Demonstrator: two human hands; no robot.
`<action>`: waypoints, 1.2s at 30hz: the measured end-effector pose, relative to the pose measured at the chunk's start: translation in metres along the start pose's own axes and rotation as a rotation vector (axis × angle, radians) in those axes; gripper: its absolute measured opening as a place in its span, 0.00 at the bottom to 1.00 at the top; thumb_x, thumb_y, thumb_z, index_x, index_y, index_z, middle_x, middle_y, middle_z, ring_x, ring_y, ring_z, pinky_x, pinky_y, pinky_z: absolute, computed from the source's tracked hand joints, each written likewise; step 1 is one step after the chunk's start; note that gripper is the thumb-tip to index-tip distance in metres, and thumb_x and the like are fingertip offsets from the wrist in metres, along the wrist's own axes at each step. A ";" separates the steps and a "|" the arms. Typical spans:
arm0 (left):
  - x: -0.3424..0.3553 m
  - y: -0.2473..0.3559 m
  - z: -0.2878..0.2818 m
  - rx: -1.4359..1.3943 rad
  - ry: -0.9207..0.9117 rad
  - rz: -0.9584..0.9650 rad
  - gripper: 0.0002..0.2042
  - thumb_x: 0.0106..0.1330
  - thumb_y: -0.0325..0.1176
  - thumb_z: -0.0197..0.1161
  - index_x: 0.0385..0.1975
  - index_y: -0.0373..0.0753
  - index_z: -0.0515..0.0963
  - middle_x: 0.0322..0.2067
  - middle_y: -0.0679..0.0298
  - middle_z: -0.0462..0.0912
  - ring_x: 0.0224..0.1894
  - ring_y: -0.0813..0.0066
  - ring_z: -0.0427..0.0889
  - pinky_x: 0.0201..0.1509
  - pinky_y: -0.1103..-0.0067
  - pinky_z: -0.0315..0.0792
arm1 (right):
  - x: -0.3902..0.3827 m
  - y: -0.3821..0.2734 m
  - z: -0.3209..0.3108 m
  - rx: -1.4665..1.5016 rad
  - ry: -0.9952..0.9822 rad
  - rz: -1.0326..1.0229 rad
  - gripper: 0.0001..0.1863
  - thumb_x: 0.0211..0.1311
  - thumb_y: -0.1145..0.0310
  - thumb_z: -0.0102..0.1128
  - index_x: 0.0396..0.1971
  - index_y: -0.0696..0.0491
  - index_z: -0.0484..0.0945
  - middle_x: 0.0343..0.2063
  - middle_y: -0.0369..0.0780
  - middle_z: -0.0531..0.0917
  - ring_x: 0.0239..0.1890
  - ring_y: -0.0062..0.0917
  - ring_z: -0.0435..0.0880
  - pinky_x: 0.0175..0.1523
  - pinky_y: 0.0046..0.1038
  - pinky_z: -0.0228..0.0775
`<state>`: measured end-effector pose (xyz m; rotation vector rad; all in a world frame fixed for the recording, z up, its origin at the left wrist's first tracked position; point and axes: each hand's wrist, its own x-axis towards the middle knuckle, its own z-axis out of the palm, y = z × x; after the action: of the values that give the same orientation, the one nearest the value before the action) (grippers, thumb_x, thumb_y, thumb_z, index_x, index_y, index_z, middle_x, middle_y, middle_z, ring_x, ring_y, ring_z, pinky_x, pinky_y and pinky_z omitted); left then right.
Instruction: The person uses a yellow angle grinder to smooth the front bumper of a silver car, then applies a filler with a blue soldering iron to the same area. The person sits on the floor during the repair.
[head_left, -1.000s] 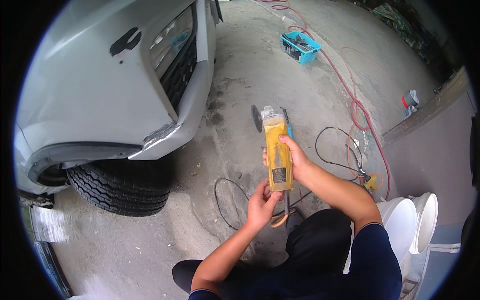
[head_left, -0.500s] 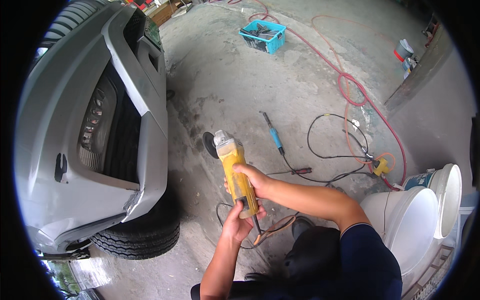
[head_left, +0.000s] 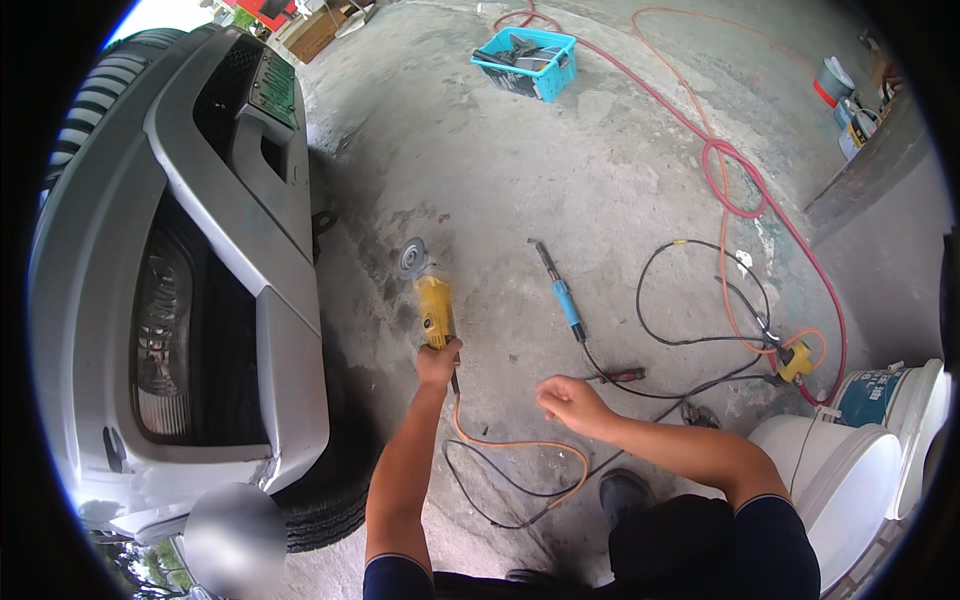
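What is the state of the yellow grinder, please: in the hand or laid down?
In hand: the left hand is closed around the yellow grinder at its rear end.

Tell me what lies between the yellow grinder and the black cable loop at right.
The head view shows a blue tool on the floor between the yellow grinder and black cable loop.

Your left hand (head_left: 438, 362) hides the tail of the yellow grinder (head_left: 434, 308); its head is smeared — no detail readable. Round blur (head_left: 235, 543) masks some of the tyre (head_left: 330, 515), bumper (head_left: 298, 385) covers more. Dark rim cuts off the car's left side. Contents of your turquoise bin (head_left: 555, 82) — too small to tell.
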<state>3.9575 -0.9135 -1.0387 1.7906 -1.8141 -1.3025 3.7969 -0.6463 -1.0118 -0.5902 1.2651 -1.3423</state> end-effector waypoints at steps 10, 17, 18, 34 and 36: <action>0.102 0.000 0.025 0.605 0.265 0.035 0.35 0.47 0.53 0.73 0.46 0.29 0.74 0.41 0.43 0.83 0.46 0.45 0.83 0.49 0.60 0.76 | -0.042 0.017 -0.043 -0.372 0.138 -0.002 0.12 0.62 0.62 0.63 0.36 0.56 0.80 0.27 0.42 0.85 0.28 0.30 0.84 0.34 0.31 0.74; 0.137 -0.083 -0.026 0.650 0.154 0.143 0.34 0.53 0.52 0.69 0.51 0.31 0.71 0.47 0.44 0.81 0.49 0.48 0.82 0.52 0.59 0.74 | -0.073 0.039 -0.014 -0.556 -0.183 0.023 0.12 0.60 0.57 0.60 0.34 0.51 0.81 0.28 0.41 0.86 0.32 0.39 0.85 0.35 0.40 0.74; 0.137 -0.101 -0.045 0.521 0.082 0.107 0.32 0.55 0.47 0.69 0.53 0.29 0.70 0.49 0.43 0.79 0.51 0.46 0.80 0.53 0.59 0.73 | -0.075 0.033 -0.004 -0.613 -0.225 0.025 0.12 0.60 0.58 0.60 0.33 0.51 0.80 0.26 0.41 0.85 0.31 0.40 0.85 0.35 0.40 0.73; -0.281 -0.181 0.053 0.849 -0.640 0.856 0.11 0.58 0.42 0.65 0.29 0.43 0.74 0.27 0.61 0.79 0.33 0.61 0.80 0.36 0.65 0.72 | 0.089 -0.011 -0.100 -1.014 0.415 -0.080 0.18 0.62 0.55 0.59 0.35 0.57 0.79 0.33 0.47 0.83 0.38 0.43 0.83 0.42 0.43 0.74; -0.269 -0.187 0.054 0.906 -0.565 0.803 0.07 0.61 0.39 0.61 0.29 0.44 0.74 0.26 0.62 0.79 0.31 0.63 0.81 0.33 0.67 0.73 | 0.105 0.001 -0.101 -1.152 0.370 -0.004 0.21 0.60 0.52 0.60 0.36 0.58 0.78 0.35 0.48 0.84 0.40 0.44 0.83 0.43 0.46 0.74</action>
<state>4.0920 -0.6165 -1.1034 0.6717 -3.2988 -0.6972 3.6828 -0.7089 -1.0761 -1.1387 2.3320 -0.6125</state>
